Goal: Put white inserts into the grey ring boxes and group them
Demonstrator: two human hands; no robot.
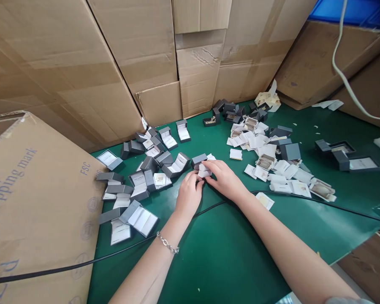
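Note:
In the head view, a small grey jewelry box (199,160) with a white inside stands open in the middle of the green table. My left hand (189,190) grips its near left side, fingers curled and a silver bracelet on the wrist. From the right, my right hand (224,177) has its fingers closed on the white insert (204,170) at the box's front. My fingertips hide part of both. Close to the left hand lies another open grey jewelry box (177,165) with a white lining.
Several open grey boxes (142,217) spread across the left. White inserts and cards (256,143) lie heaped on the right, with dark boxes (229,113) behind. A black cable (114,254) crosses the green table (209,261). Cardboard cartons (44,202) wall the left and back.

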